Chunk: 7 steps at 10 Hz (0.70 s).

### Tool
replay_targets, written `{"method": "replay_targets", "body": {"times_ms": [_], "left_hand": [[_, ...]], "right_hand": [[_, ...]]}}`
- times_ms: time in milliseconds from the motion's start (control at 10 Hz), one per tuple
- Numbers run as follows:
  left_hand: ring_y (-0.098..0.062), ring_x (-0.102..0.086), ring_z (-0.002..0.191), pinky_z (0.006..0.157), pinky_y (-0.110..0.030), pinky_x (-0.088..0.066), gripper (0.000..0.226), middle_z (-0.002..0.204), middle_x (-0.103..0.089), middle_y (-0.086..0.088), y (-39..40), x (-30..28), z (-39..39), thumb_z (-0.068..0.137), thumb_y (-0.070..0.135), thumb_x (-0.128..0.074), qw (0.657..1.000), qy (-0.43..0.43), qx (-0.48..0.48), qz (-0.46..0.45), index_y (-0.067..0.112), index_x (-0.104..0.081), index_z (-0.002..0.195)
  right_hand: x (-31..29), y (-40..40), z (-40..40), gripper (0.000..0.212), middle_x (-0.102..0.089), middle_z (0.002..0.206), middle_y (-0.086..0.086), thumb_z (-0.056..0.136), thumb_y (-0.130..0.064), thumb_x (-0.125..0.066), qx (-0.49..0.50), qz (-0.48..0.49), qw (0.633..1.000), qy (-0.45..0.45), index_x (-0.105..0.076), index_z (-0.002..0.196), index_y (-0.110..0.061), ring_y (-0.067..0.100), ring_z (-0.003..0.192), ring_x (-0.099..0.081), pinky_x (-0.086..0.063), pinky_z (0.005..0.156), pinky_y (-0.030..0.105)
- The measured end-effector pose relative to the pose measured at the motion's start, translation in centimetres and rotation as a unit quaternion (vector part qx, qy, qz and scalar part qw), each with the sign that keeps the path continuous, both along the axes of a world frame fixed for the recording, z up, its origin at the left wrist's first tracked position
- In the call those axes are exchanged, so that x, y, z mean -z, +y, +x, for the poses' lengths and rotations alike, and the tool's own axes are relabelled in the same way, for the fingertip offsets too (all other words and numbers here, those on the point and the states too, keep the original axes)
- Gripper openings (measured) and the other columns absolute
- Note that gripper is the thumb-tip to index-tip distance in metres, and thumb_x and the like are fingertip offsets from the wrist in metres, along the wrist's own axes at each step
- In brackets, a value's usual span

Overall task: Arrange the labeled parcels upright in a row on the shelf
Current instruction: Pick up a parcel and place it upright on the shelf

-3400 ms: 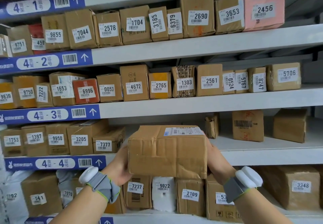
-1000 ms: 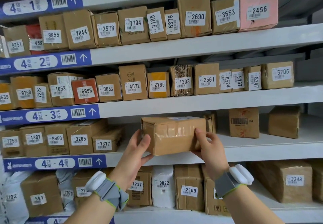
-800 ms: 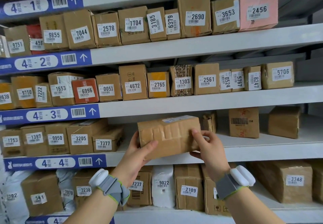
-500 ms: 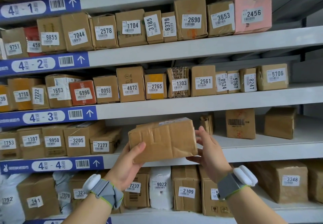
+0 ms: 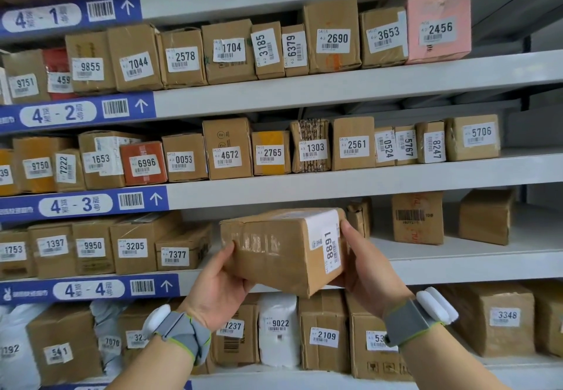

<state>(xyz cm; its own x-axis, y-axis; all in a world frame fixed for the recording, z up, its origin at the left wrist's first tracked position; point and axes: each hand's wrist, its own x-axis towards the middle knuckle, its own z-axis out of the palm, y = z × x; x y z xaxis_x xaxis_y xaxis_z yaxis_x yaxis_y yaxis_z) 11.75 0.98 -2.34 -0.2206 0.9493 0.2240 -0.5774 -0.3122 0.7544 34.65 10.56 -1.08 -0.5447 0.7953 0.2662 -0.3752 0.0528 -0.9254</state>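
Cardboard fills every tier, and the one that matters is the brown rectangular cardboard parcel with a white sideways label reading 1688, held in the air just in front of the grey metal shelf edge marked 4-4. On its near-left corner the left hand cups from below, thumb curled up onto the taped front face. On the labelled end the right hand clamps it, fingers wrapped over the far corner.

The grip looks low and off-centre, so I judge the box could roll out of the palms as it is turned upright. Its label runs sideways too, so it may end up shelved unreadable.

Left of the left hand, the short brown box labelled 7377 ends the standing row; a careless push could knock it askew. Behind and between the hands lies bare shelf, wide enough, I think, for the parcel. Beyond the right hand, a small crumpled brown carton stands at the back, near the fingertips, so clearance there looks tight.
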Motion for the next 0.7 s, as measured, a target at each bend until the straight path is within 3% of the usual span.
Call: {"method": "replay_targets", "body": {"times_ms": [100, 200, 300, 400, 500, 600, 700], "left_hand": [[-0.027, -0.059, 0.121, 0.097, -0.036, -0.051, 0.050, 0.129, -0.064, -0.015, 0.2, -0.7, 0.3, 0.080, 0.040, -0.067, 0.997, 0.035, -0.061, -0.041, 0.015, -0.066, 0.123], [-0.029, -0.066, 0.102, 0.081, -0.037, -0.060, 0.048, 0.113, -0.068, -0.020, 0.5, -1.2, 0.8, 0.090, 0.039, -0.057, 0.988, 0.064, -0.112, -0.086, 0.010, -0.061, 0.127], [-0.037, -0.065, 0.104, 0.093, -0.046, -0.052, 0.040, 0.111, -0.070, -0.024, 0.7, -1.3, 1.4, 0.099, 0.033, -0.049, 0.979, 0.100, -0.144, -0.104, 0.004, -0.060, 0.125], [-0.012, -0.073, 0.063, 0.059, -0.024, -0.059, 0.025, 0.069, -0.076, -0.002, 0.8, -1.0, 1.5, 0.103, 0.014, -0.039, 0.973, 0.151, -0.137, -0.106, 0.004, -0.062, 0.097], [-0.004, -0.067, 0.047, 0.053, -0.024, -0.055, 0.026, 0.058, -0.071, 0.004, 0.6, -1.4, 1.7, 0.101, 0.006, -0.037, 0.973, 0.150, -0.134, -0.116, 0.011, -0.057, 0.085], [-0.006, -0.069, 0.052, 0.055, -0.024, -0.058, 0.027, 0.059, -0.073, 0.004, 0.6, -1.6, 1.3, 0.102, 0.006, -0.036, 0.974, 0.151, -0.132, -0.103, 0.013, -0.058, 0.087], [-0.011, -0.070, 0.052, 0.057, -0.027, -0.054, 0.028, 0.058, -0.073, 0.002, 0.3, -2.1, 1.7, 0.102, 0.014, -0.041, 0.967, 0.193, -0.137, -0.089, 0.013, -0.063, 0.085]], "right_hand": [[-0.1, -0.4, -0.2, 0.039, -0.076, 0.104, 0.015, 0.102, -0.044, -0.041, 0.006, 0.027, 1.000, -0.010, -0.069, 0.112, -0.020, 0.030, 0.096, -0.070, -0.058, 0.087, 0.053], [-0.1, -1.0, -0.4, 0.034, -0.074, 0.114, 0.011, 0.097, -0.046, -0.050, 0.010, 0.085, 0.996, -0.021, -0.065, 0.123, -0.030, 0.030, 0.100, -0.071, -0.060, 0.076, 0.043], [0.0, -1.4, -0.8, 0.050, -0.073, 0.117, 0.005, 0.084, -0.055, -0.059, 0.010, 0.123, 0.992, -0.034, -0.057, 0.132, -0.040, 0.026, 0.104, -0.072, -0.061, 0.076, 0.040], [0.3, -1.4, -1.4, 0.061, -0.067, 0.120, 0.014, 0.081, -0.063, -0.067, 0.022, 0.149, 0.987, -0.055, -0.049, 0.137, -0.048, 0.025, 0.109, -0.069, -0.059, 0.090, 0.048], [0.4, -1.5, -1.4, 0.071, -0.064, 0.117, 0.019, 0.078, -0.065, -0.067, 0.034, 0.167, 0.983, -0.071, -0.041, 0.143, -0.051, 0.021, 0.104, -0.070, -0.058, 0.093, 0.047], [0.5, -1.8, -1.2, 0.078, -0.062, 0.115, 0.026, 0.080, -0.063, -0.069, 0.018, 0.172, 0.981, -0.086, -0.030, 0.147, -0.053, 0.028, 0.096, -0.073, -0.062, 0.081, 0.042], [0.8, -1.8, -1.1, 0.091, -0.062, 0.121, 0.023, 0.069, -0.066, -0.068, 0.007, 0.182, 0.977, -0.108, -0.023, 0.148, -0.056, 0.030, 0.094, -0.073, -0.062, 0.072, 0.039]]}}
